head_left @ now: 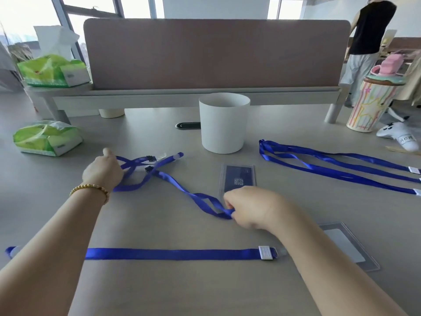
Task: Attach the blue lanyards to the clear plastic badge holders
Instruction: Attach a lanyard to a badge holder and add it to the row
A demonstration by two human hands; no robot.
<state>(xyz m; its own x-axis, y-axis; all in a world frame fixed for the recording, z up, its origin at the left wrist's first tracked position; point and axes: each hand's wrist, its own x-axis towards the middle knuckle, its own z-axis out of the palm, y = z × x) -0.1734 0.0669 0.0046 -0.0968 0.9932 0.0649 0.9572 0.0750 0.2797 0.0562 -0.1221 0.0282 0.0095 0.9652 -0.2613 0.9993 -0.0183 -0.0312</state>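
Bright, even daylight from windows (95,10) far left, panes blown out to white. Soft, faint shadows on desk (159,288). Wide-angle bowing at frame edges; partition (216,53) curves. Slight softness overall, near forearms stretched, far right background mildly blurred.

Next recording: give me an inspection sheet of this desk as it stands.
Surface: grey desk, a divider panel at its far edge.
Job's things: tangled lanyard between the hands; straight lanyard nearest; more lanyards on the right; dark-card badge holder; white-card badge holder.
Clutter: white cup, tissue packs, striped tumbler.
Grips: left hand and right hand each closed on the tangled lanyard.
Cables: nothing seen.
Surroundings: windows; a person standing far right.
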